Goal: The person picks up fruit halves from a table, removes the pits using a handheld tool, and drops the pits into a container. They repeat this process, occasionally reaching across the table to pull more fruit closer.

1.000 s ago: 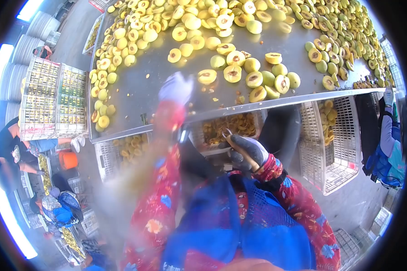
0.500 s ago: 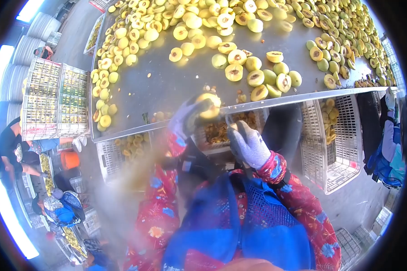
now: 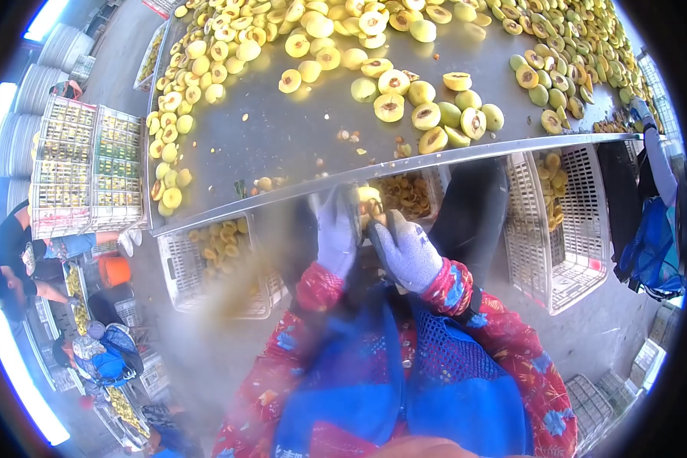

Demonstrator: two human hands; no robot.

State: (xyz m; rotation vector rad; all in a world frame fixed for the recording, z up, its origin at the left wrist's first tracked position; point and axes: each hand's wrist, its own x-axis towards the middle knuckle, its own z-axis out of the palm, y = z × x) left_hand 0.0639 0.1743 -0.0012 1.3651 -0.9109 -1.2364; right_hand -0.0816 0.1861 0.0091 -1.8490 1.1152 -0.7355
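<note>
My gloved left hand [image 3: 337,233] is closed around a yellow peach half [image 3: 369,200], just in front of the metal table's near edge. Close beside it, the fingers of my gloved right hand [image 3: 411,252] are curled shut near the fruit. Whatever the right hand grips is hidden by its dark-coated fingertips. Several cut peach halves [image 3: 426,116] lie on the metal table [image 3: 282,145] beyond my hands, some with brown centres facing up. Below my hands a crate of brownish fruit pieces [image 3: 406,192] shows partly.
Large heaps of peach halves [image 3: 572,57] cover the table's far side. White crates [image 3: 530,229] stand on the right and at the left [image 3: 177,267] below the edge. Stacked crates [image 3: 65,168] stand farther left. A co-worker's sleeve [image 3: 660,168] reaches the table at right.
My left hand has come down from over the table edge with the peach half and moved right, up to my right hand. At right, a co-worker's arm now reaches onto the table.
</note>
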